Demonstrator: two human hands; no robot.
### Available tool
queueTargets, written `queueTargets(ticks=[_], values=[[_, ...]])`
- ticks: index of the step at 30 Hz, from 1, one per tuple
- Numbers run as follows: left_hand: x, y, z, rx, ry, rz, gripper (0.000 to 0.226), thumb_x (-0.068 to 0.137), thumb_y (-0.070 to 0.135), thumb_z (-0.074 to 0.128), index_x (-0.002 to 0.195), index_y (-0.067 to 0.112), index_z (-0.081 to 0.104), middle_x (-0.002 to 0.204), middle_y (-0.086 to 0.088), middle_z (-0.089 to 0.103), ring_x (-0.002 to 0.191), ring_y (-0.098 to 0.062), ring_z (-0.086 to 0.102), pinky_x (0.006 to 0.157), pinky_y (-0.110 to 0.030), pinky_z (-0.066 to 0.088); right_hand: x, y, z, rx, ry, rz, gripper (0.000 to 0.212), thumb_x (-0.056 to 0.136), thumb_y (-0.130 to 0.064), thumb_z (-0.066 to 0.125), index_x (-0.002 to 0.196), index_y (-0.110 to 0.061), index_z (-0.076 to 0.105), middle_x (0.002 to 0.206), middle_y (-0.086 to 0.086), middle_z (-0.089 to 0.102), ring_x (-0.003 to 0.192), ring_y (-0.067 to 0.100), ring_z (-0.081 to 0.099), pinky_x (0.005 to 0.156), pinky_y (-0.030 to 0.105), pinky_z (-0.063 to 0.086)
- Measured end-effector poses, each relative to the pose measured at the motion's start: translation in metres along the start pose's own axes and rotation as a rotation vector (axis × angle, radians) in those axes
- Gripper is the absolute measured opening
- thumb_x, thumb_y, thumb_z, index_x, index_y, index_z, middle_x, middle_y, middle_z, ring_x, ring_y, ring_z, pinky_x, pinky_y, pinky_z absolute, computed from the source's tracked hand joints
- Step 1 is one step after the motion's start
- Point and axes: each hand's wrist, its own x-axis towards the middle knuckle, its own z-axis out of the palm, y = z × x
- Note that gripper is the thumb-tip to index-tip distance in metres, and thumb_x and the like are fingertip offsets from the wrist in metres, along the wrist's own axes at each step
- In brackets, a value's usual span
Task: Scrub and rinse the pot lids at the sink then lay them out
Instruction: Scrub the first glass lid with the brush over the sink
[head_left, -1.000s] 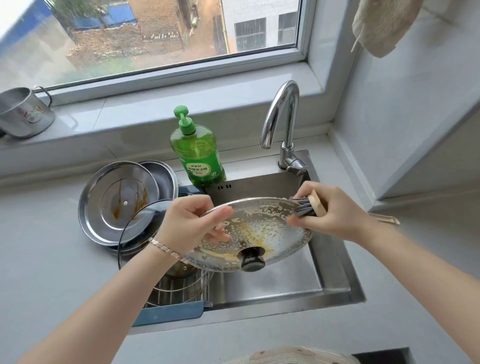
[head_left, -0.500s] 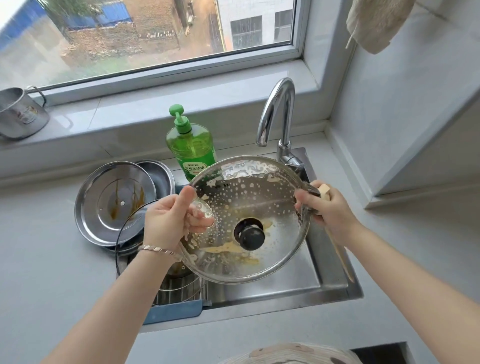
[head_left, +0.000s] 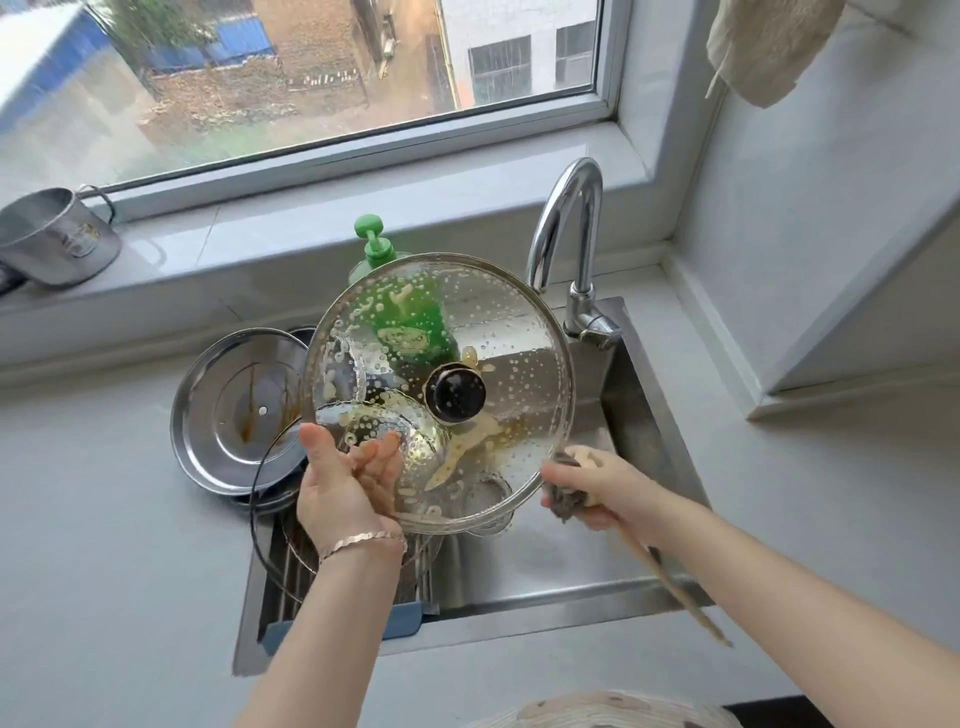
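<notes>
A glass pot lid (head_left: 519, 364) with a black knob, spotted with suds and yellow-brown streaks, stands nearly upright above the steel sink (head_left: 660, 431). My left hand (head_left: 343, 483) grips its lower left rim, thumb in front and fingers behind the glass. My right hand (head_left: 602, 493) holds a wooden-handled scrubbing brush (head_left: 566, 499), its dark bristles at the lid's lower right rim. A stained steel lid (head_left: 234, 410) lies on the counter to the left, atop other lids. Another glass lid (head_left: 260, 499) leans by the sink's left edge.
A green dish soap bottle (head_left: 375, 244) stands behind the held lid. The curved tap (head_left: 571, 234) rises at the sink's back right. A metal mug (head_left: 52, 234) sits on the windowsill, a cloth (head_left: 758, 47) hangs top right, and a rack (head_left: 291, 566) fills the sink's left side.
The glass lid has tipped from nearly flat to upright facing me. My right hand with the brush has slid from the lid's upper right rim down to its lower right rim.
</notes>
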Motion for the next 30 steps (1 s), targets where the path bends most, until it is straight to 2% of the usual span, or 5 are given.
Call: queueTargets(ticks=[11, 16, 20, 24, 30], values=[[0.014, 0.028, -0.016, 0.804, -0.737, 1.186, 0.06, 0.077, 0.054, 0.064, 0.049, 0.002, 0.054, 0.041, -0.006, 0.051, 0.041, -0.013, 0.051, 0.036, -0.021, 0.038, 0.01, -0.033, -0.031, 0.715, 0.161, 0.373, 0.051, 0.074, -0.044, 0.069, 0.1, -0.009, 0.044, 0.082, 0.028, 0.054, 0.032, 0.003, 0.036, 0.028, 0.01, 0.03], [0.004, 0.005, -0.003, 0.915, -1.006, 1.554, 0.062, 0.086, 0.052, 0.054, 0.048, 0.003, 0.05, 0.044, -0.002, 0.044, 0.04, -0.011, 0.037, 0.036, -0.022, 0.035, 0.012, -0.04, -0.028, 0.579, 0.069, 0.454, 0.065, 0.056, -0.033, 0.078, 0.104, -0.002, 0.048, 0.09, 0.022, 0.06, 0.045, 0.017, 0.053, 0.026, 0.013, 0.031], [0.007, -0.018, -0.013, 0.91, -1.24, 1.801, 0.039, 0.091, 0.047, 0.05, 0.072, 0.014, 0.044, 0.057, -0.002, 0.061, 0.045, -0.013, 0.059, 0.042, -0.023, 0.049, 0.003, -0.032, -0.037, 0.601, 0.086, 0.397, 0.027, 0.069, -0.002, 0.055, 0.093, 0.008, 0.056, 0.068, 0.014, 0.064, 0.048, 0.019, 0.062, 0.064, 0.014, 0.048], [0.018, -0.028, -0.029, 1.004, -1.254, 1.539, 0.044, 0.086, 0.061, 0.046, 0.078, 0.018, 0.045, 0.076, 0.0, 0.068, 0.074, -0.014, 0.068, 0.068, -0.029, 0.056, -0.007, -0.031, -0.039, 0.545, 0.11, 0.259, 0.022, 0.079, 0.008, 0.039, 0.096, 0.016, 0.05, 0.069, 0.019, 0.064, 0.052, 0.02, 0.066, 0.062, 0.023, 0.055], [0.024, -0.034, -0.028, 1.127, -0.519, 0.071, 0.058, 0.086, 0.038, 0.06, 0.134, 0.015, 0.035, 0.136, -0.002, 0.04, 0.125, -0.021, 0.042, 0.105, -0.042, 0.037, -0.014, -0.019, -0.053, 0.212, 0.286, 0.129, 0.013, 0.082, 0.014, 0.042, 0.074, 0.009, 0.05, 0.092, 0.022, 0.069, 0.07, 0.021, 0.071, 0.062, 0.02, 0.054]])
